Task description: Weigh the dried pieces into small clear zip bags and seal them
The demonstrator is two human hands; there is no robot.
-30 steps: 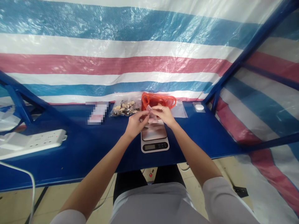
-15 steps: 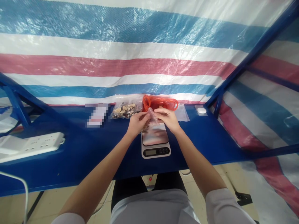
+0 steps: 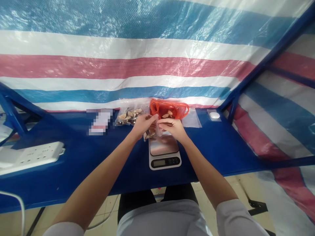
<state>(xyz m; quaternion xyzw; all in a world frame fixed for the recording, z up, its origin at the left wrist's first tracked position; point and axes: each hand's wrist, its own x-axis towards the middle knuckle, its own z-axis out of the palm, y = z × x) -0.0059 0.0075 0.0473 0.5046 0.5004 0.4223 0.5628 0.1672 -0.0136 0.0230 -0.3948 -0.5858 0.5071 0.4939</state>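
Note:
Between my hands hangs a small clear plastic bag (image 3: 150,132) with brown-and-cream dried slices in its lower part. My left hand (image 3: 143,124) pinches the bag's upper edge from the left. My right hand (image 3: 173,127) has its fingers closed on the edge's other side. Below them is a white kitchen scale (image 3: 164,163) with a shiny metal plate (image 3: 164,146); the bag is over the plate's far left corner, and I cannot tell whether it touches. Just behind stands an open red plastic bag (image 3: 180,111) with similar slices (image 3: 168,114) inside.
A larger clear bag of dried slices (image 3: 129,115) lies behind my left hand. Flat clear bags (image 3: 193,118) lie right of the red bag. A white round object (image 3: 214,115), a blurred-out item (image 3: 100,123) and a power strip (image 3: 36,154) are on the blue table (image 3: 93,164).
Both hands have shifted slightly left with the small bag, turning it so its slices show. The slices in the red bag have come into sight. The camera view has moved a little.

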